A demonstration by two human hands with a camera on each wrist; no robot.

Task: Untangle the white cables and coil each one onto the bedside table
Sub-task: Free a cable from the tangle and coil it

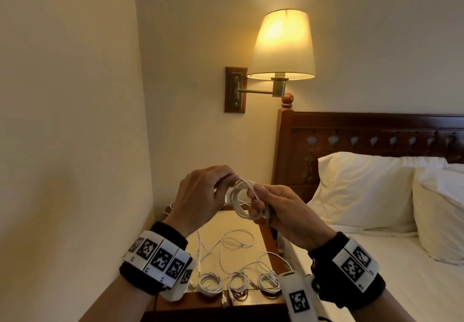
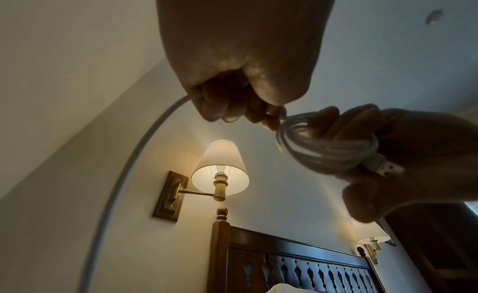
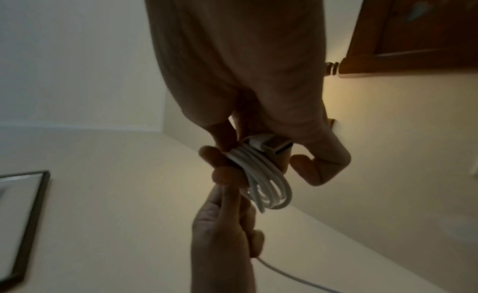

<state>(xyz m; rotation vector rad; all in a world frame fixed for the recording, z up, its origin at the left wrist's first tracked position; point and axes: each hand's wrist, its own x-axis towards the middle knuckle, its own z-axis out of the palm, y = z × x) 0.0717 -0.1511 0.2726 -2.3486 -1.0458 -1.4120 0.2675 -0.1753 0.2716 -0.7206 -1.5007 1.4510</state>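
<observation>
Both hands are raised above the bedside table (image 1: 253, 223). My right hand (image 1: 263, 203) grips a white cable coil (image 1: 239, 200) of several loops, its plug (image 3: 271, 144) pinned under the fingers. My left hand (image 1: 221, 181) pinches the free length of the same cable (image 2: 145, 146) right beside the coil; that strand hangs down in a long arc. On the table lie loose, tangled white cables (image 1: 233, 244), and three finished coils (image 1: 237, 285) sit in a row near its front edge.
A lit wall lamp (image 1: 283, 45) hangs above the table. The wooden headboard (image 1: 364, 131), white pillows (image 1: 364, 188) and the mattress (image 1: 376, 271) stand right of the table. A bare wall (image 1: 75, 121) closes the left side.
</observation>
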